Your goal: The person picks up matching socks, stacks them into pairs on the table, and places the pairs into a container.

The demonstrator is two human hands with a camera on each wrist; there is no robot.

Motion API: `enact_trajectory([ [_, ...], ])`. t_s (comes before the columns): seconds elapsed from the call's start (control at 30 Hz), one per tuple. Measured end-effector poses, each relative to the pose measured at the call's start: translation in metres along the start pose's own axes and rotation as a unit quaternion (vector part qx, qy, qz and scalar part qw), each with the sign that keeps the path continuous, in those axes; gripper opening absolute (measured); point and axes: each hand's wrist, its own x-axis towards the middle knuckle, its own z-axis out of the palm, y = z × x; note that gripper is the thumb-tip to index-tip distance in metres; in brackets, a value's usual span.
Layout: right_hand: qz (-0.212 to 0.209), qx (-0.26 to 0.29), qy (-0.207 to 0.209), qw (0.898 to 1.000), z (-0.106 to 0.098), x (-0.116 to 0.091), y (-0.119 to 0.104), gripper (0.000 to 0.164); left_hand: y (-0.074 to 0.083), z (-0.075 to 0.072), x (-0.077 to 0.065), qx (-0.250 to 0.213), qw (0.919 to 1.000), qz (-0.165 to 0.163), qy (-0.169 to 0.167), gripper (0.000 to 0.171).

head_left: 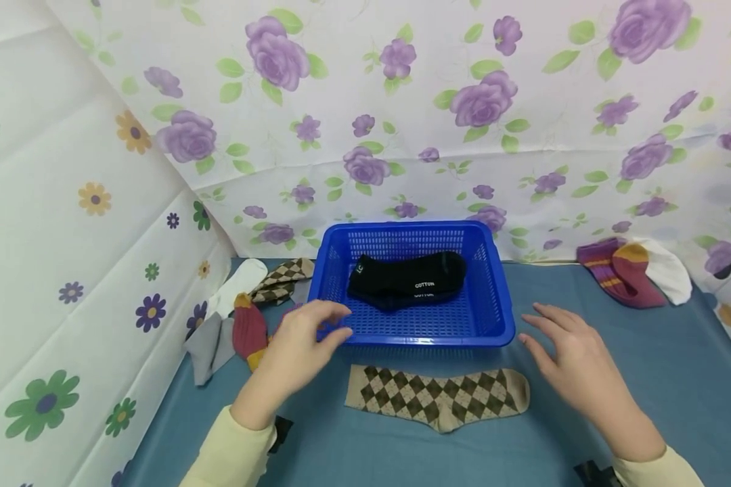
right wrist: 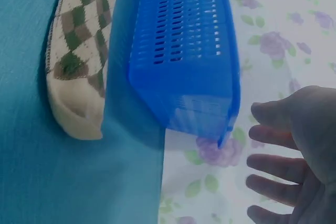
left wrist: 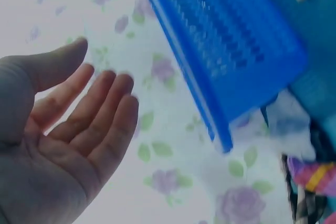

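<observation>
A blue plastic basket (head_left: pixel 414 336) stands in the middle, with black socks (head_left: pixel 407 279) lettered COTTON lying inside it. In front of the basket an argyle sock (head_left: pixel 438 398) in beige and brown lies flat and sideways. My left hand (head_left: pixel 304 348) hovers by the basket's front left corner, fingers relaxed and holding nothing; its bare palm also shows in the left wrist view. My right hand (head_left: pixel 575 358) is off the basket's front right corner, fingers spread loosely and likewise holding nothing, beyond the argyle sock's toe end.
Left of the basket lie a grey sock (head_left: pixel 206 348), a maroon sock with yellow (head_left: pixel 249 328), a white sock (head_left: pixel 239 284) and another argyle sock (head_left: pixel 288 272). At the back right are a striped maroon sock (head_left: pixel 615 277) and a white sock (head_left: pixel 670 270). Flowered cloth walls enclose the blue surface.
</observation>
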Motion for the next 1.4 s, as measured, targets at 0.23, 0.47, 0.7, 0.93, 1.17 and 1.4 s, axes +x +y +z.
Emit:
enact_trajectory([
  [0.23, 0.016, -0.029, 0.001, 0.999, 0.005, -0.001, 0.007, 0.038, -0.035, -0.012, 0.015, 0.009, 0.9927, -0.023, 0.118, 0.019],
  [0.47, 0.062, -0.043, -0.038, 0.996, 0.008, -0.002, 0.008, 0.032, -0.089, -0.002, 0.043, 0.011, 0.9814, -0.096, 0.166, 0.017],
  [0.7, 0.071, -0.052, -0.056, 0.995, 0.007, -0.003, 0.007, 0.029, -0.131, 0.01, 0.077, 0.099, 0.9768, -0.166, 0.092, 0.039],
  [0.93, 0.06, -0.053, -0.021, 0.997, 0.008, -0.003, 0.007, 0.024, -0.159, 0.016, 0.104, 0.134, 0.9594, -0.245, -0.04, 0.069],
  [1.17, 0.056, -0.051, -0.013, 0.997, 0.007, -0.004, 0.007, 0.02, -0.169, 0.025, 0.111, 0.133, 0.9318, -0.315, -0.122, 0.068],
  [1.4, 0.048, -0.048, -0.011, 0.998, 0.008, -0.007, 0.009, 0.014, -0.172, 0.028, 0.109, 0.153, 0.9239, -0.319, -0.146, 0.057],
])
